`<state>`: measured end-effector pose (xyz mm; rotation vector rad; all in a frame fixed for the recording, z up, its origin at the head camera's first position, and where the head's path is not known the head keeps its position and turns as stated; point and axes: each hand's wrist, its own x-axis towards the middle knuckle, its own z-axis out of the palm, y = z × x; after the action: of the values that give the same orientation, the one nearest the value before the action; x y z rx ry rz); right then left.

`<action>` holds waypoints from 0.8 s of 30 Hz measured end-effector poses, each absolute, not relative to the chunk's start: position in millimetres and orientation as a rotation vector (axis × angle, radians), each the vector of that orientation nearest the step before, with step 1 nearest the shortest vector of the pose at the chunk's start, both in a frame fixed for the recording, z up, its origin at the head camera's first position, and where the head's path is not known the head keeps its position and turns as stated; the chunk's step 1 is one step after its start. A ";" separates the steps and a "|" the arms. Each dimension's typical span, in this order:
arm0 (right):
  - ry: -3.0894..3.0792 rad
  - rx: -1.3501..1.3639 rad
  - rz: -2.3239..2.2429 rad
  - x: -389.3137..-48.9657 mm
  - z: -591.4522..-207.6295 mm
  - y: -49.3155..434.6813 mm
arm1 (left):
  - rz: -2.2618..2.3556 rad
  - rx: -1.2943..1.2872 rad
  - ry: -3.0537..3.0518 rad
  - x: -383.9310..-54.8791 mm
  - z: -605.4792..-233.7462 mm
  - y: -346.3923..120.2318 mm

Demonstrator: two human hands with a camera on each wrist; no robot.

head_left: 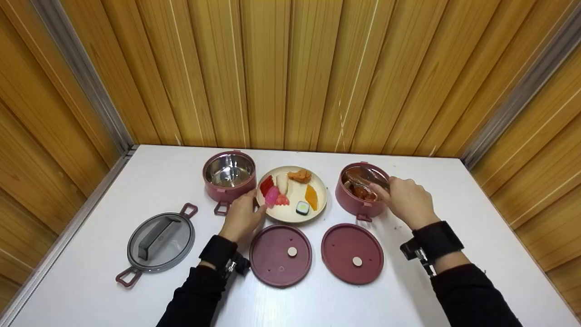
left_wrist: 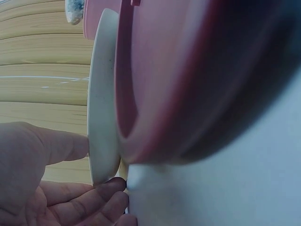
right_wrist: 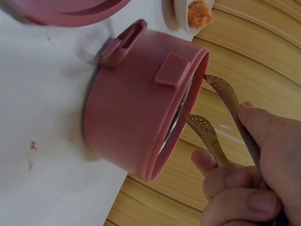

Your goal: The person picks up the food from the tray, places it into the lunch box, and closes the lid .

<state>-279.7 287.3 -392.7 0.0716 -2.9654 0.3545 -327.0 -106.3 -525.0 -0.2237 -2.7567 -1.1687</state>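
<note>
My left hand (head_left: 243, 215) is at the left rim of a cream plate (head_left: 290, 220), its thumb on the rim and its fingers beneath the edge in the left wrist view. The plate bears several food pieces, among them a fried chicken piece (head_left: 299, 175), a sushi roll (head_left: 302, 208) and a pink piece (head_left: 272, 196). My right hand (head_left: 411, 202) grips metal tongs (right_wrist: 207, 134), whose perforated tips stand apart at the mouth of the right-hand pink pot (right_wrist: 127, 103). Brown glossy food (head_left: 361, 191) lies inside that pot.
Left of the plate stands another pink pot (head_left: 230, 188) with a bare steel inside. Two round maroon lids (head_left: 280, 256) (head_left: 352, 252) lie in front of the plate. A grey lid with handles (head_left: 161, 240) lies at the left. Wood-patterned walls (head_left: 290, 72) enclose the white table (head_left: 408, 281).
</note>
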 end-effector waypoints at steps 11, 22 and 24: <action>-2.908 0.165 0.373 -274.0 -382.7 253.0 | -1.173 -0.221 -2.770 -328.3 -523.9 -104.7; -2.859 0.227 0.390 -274.4 -394.0 197.3 | -1.179 -0.215 -2.773 -329.5 -527.0 -104.3; -2.857 0.240 0.376 -276.9 -399.2 184.0 | -1.179 -0.211 -2.765 -328.3 -527.5 -106.9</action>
<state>-276.9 184.0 -399.2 0.2405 -2.8572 0.3762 -328.3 -106.9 -527.5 -0.2106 -2.7649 -1.1795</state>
